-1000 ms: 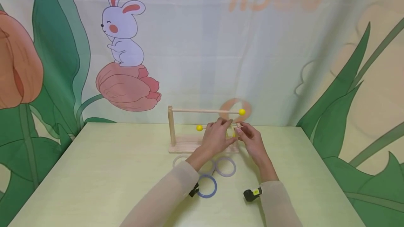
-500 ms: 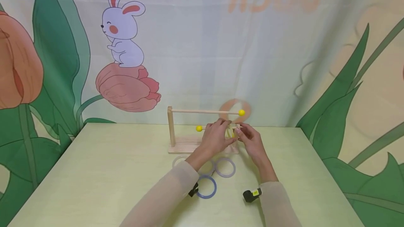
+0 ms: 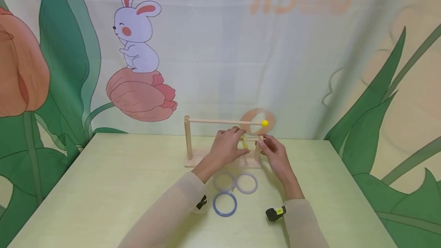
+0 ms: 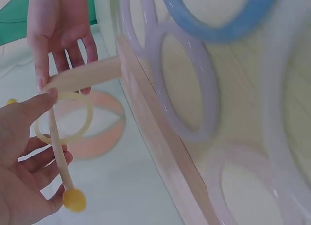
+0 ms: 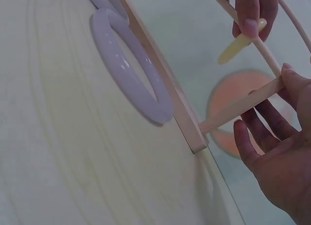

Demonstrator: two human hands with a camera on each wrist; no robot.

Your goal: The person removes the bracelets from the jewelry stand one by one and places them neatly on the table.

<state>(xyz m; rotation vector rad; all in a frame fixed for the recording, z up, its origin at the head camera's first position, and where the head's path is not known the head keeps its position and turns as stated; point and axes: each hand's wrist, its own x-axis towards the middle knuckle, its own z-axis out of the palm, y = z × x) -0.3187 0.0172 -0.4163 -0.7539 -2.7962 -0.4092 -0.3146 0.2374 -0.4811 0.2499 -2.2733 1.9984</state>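
Closest to me on the table (image 3: 103, 186), toward the near edge and about mid-width, there's a blue ring (image 3: 224, 204) lying flat, and just past it two pale lilac rings (image 3: 246, 183) side by side, touching each other. Right behind those is the wooden rack (image 3: 187, 142), a flat base sitting near the far edge with an upright post at each end. My left hand (image 3: 225, 149) is up at the lower rod (image 4: 58, 154), thumb on top and the other fingers curled loosely under it, and a thin yellow ring (image 4: 63, 117) is threaded on that rod right by my thumb; the left wrist view shows the rod's yellow ball end (image 4: 74, 199) down by my palm. My right hand (image 3: 273, 154) is at the short right-hand post (image 5: 243, 104), thumb tip pressed on its top and the other fingers bent around behind it, slightly spread, so it's basically steadying the post. The upper rod (image 3: 224, 121) runs from the tall left post out to its own yellow ball (image 3: 264, 123), hanging free above both hands. Behind the far edge hangs the backdrop with the cartoon rabbit (image 3: 136, 35) sitting on a pink tulip.
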